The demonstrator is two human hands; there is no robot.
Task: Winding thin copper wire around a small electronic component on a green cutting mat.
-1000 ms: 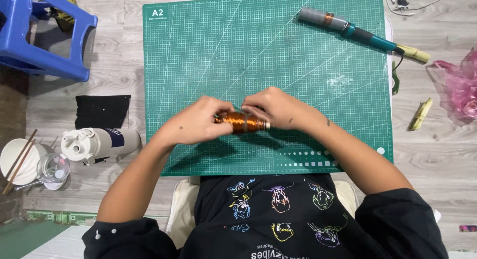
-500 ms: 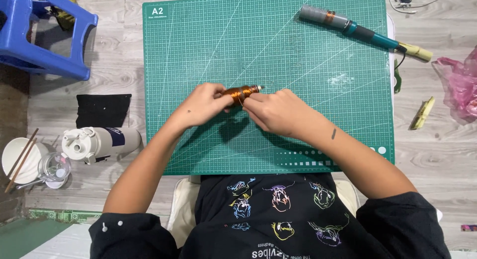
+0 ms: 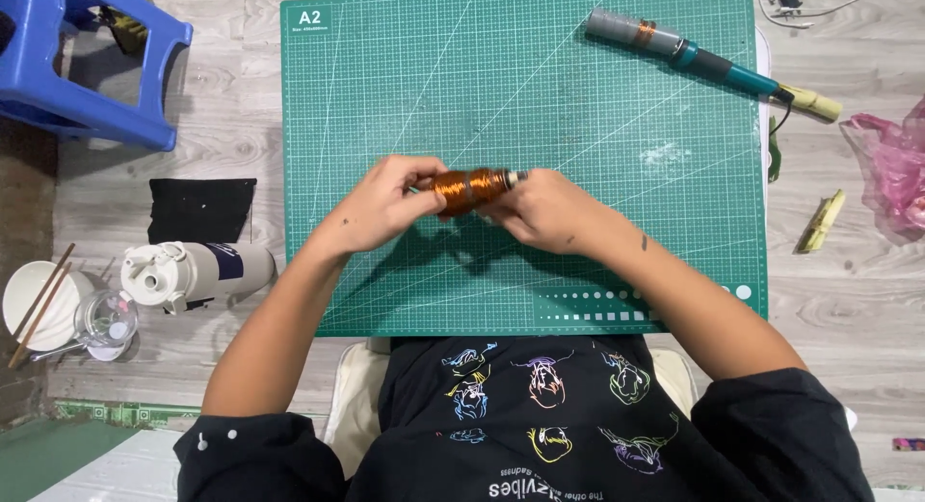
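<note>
One copper-wire coil (image 3: 469, 188) held at centre of green cutting mat (image 3: 385, 97), pinched at both ends: left hand (image 3: 378, 207) closed on 9 o'clock end, right hand (image 3: 542, 210) on 3 o'clock end. One grey-teal rod tool (image 3: 689, 53) laid at 1 o'clock. White label square on mat corner, 11 o'clock. One white bottle (image 3: 193, 273), one blue stool (image 3: 77, 68), one pink bag (image 3: 894, 170) outside mat.

I see a short cylinder wound with shiny copper-coloured wire, the coil (image 3: 469, 189), lying roughly level with its axis running left to right. A grey end cap or core tip shows at its right end (the left end is hidden by fingers). It is held between my left hand (image 3: 378, 208) and right hand (image 3: 544, 211), above the middle of the green cutting mat (image 3: 520, 88).
</note>
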